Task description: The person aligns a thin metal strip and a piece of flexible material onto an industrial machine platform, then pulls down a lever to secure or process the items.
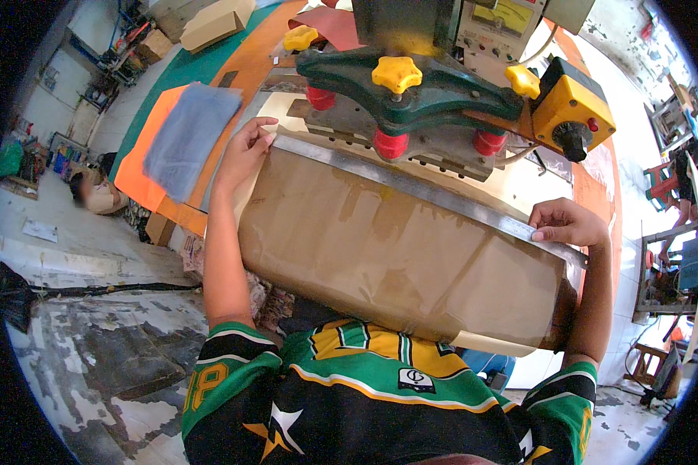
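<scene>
Strip of metal, seen in the head view, is laid slantwise across the far part of a brown sheet, just in front of a green press. Its far-left end is met by the left hand: the index finger is stretched out, apart from the thumb, whose tip is set at the strip's end (whether anything is gripped beneath cannot be told). Near its right end, the strip is pinched between thumb and bent index finger of the right hand. By its look, the strip should be found light, stiff along its length and rather slippery; it is best taken by both ends. The sheet would probably be felt as soft and bendable, easily creased, and is better supported along its edges. The strip is narrow, straight-sided and dull silver. The sheet is glossy brown, streaked with pale reflections, its near edge curved down toward the wearer's shirt. Beyond the left forearm, clear film is spread on an orange sheet.
</scene>
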Tool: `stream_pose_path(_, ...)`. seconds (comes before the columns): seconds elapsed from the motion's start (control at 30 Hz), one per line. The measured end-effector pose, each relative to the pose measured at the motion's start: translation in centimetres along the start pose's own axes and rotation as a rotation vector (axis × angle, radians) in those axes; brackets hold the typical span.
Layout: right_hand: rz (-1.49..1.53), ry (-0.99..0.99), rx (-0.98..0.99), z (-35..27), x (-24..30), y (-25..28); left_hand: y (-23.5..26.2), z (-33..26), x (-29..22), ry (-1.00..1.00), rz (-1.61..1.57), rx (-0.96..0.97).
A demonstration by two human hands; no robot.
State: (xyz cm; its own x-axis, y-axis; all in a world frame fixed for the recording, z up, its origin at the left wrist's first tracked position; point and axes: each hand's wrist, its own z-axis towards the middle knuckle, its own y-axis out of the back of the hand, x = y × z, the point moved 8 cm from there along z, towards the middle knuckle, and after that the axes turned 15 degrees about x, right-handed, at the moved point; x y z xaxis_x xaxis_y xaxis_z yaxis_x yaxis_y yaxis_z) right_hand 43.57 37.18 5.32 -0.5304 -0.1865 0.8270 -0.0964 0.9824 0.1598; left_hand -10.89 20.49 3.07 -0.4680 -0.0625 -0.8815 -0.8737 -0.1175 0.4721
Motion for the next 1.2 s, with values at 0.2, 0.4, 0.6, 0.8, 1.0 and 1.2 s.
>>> stream_pose_path(0.2, -0.013, 0.012, 0.030, 0.1, -0.5, -0.3, 0.1, 0.2, 1.4, 0.010, -0.097, -0.023)
stream_pose_path(0.4, -0.125, 0.047, -0.004, 0.3, -0.1, 0.0, -1.0, -0.5, -2.9, 0.057, 0.039, -0.069)
stream_pose_path(0.6, -0.126, 0.024, -0.086, 0.7, 0.3, 0.6, -0.2, -0.5, -2.4, 0.043, 0.102, -0.068)
stream_pose_path(0.8, -0.107, 0.109, -0.101, 0.4, 0.3, 0.3, 0.0, 0.2, 0.2, 0.000, 0.017, -0.063)
stream_pose_path(1.0, -0.292, 0.034, -0.151, -0.7, -0.5, 1.6, -0.6, 0.1, -0.9, -0.004, -0.028, -0.065)
stream_pose_path(1.2, -0.125, 0.051, -0.225, -1.7, -1.6, 2.5, -0.6, 0.4, -1.3, 0.002, 0.087, -0.030)
